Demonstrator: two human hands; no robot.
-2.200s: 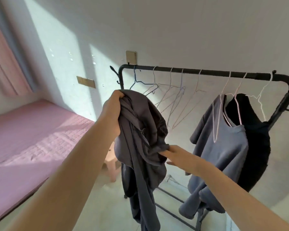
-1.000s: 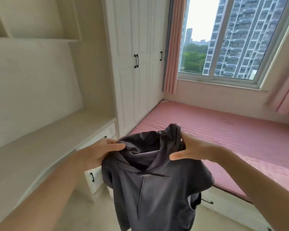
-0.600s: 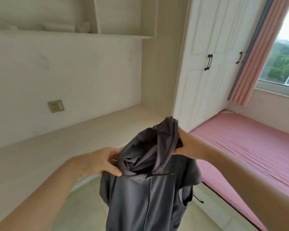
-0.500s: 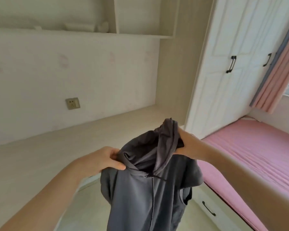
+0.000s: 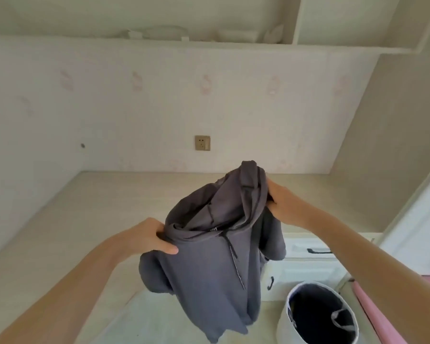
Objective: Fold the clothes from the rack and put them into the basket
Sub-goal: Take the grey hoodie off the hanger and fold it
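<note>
Above the desk [image 5: 85, 219], a grey hoodie [image 5: 209, 256] hangs in the air, its hem past the desk's front edge, beside the basket [image 5: 283, 319] on the floor. Left hand [image 5: 144, 238] pinches one shoulder; right hand [image 5: 282, 203] grips the other, raised higher.
</note>
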